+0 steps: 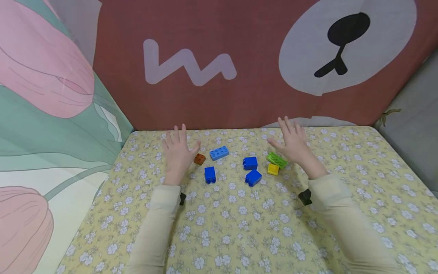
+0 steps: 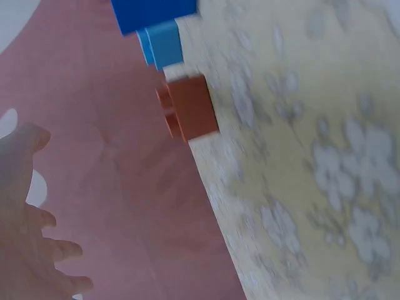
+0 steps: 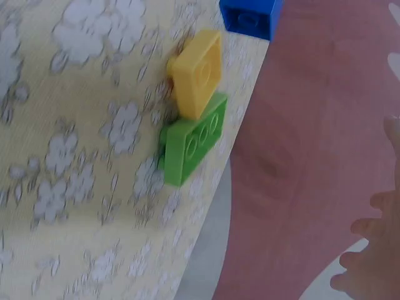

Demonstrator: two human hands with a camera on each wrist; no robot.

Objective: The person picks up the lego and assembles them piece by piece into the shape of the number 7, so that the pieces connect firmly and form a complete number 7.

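Note:
My left hand (image 1: 178, 154) hovers with fingers spread beside a brown toy brick (image 1: 199, 159), holding nothing. My right hand (image 1: 292, 142), also spread and holding nothing, is above and right of a green brick (image 1: 276, 160). A yellow brick (image 1: 272, 169) lies by the green one; both show their hollow undersides in the right wrist view. Between the hands are a light blue brick (image 1: 219, 153) with studs up and a dark blue brick (image 1: 210, 175) nearer me. Two more dark blue bricks, one farther (image 1: 250, 163) and one nearer (image 1: 253, 177), lie on their sides right of centre.
A yellow flowered cloth covers the table (image 1: 226, 236). Behind its far edge hangs a reddish-brown fabric (image 1: 239, 102) with a bear print. Floral fabric (image 1: 44, 125) hangs at the left, grey fabric (image 1: 414, 121) at the right. Dark wrist cameras sit at both cuffs.

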